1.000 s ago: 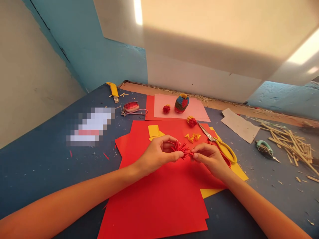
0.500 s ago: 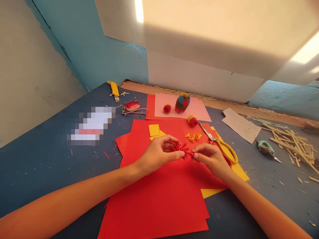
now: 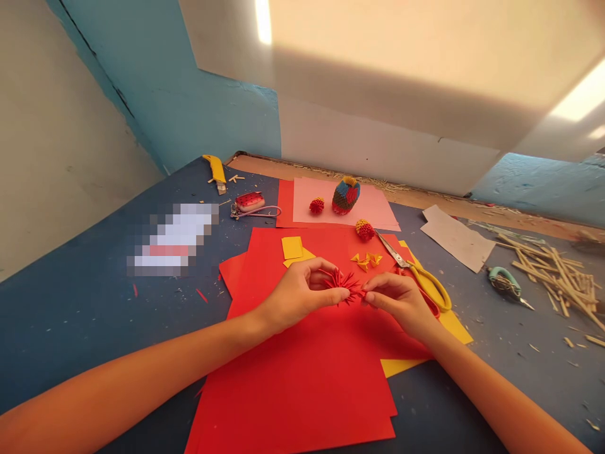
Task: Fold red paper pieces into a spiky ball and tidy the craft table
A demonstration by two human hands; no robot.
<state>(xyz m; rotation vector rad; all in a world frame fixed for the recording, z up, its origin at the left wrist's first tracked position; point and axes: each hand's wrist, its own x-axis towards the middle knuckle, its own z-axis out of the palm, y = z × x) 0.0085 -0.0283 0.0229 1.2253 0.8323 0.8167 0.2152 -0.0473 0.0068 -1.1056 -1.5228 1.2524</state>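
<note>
My left hand (image 3: 305, 290) is closed on a spiky red ring of folded paper pieces (image 3: 348, 287), thumb in front and fingers behind. On its right side, my right hand (image 3: 397, 299) pinches a small red folded paper piece (image 3: 363, 294) against the ring's edge; the fingertips partly hide it. Both hands are above a large red paper sheet (image 3: 302, 391). Just behind them lie several small yellow folded pieces (image 3: 366, 260). Scissors (image 3: 428, 284) with yellow handles rest beside my right hand, and small yellow paper squares (image 3: 292, 248) are behind my left hand.
A multicoloured folded-paper vase (image 3: 346, 197) and a red-and-yellow ball (image 3: 316, 205) stand on pink paper (image 3: 373, 214). Another ball (image 3: 364, 229) sits nearer. A yellow cutter (image 3: 216, 171), a red pouch (image 3: 250, 202), green-handled pliers (image 3: 505, 282) and wooden sticks (image 3: 558, 271) lie around.
Almost nothing differs. My hands stay in place around the red ring, with the right fingertips shifted very slightly.
</note>
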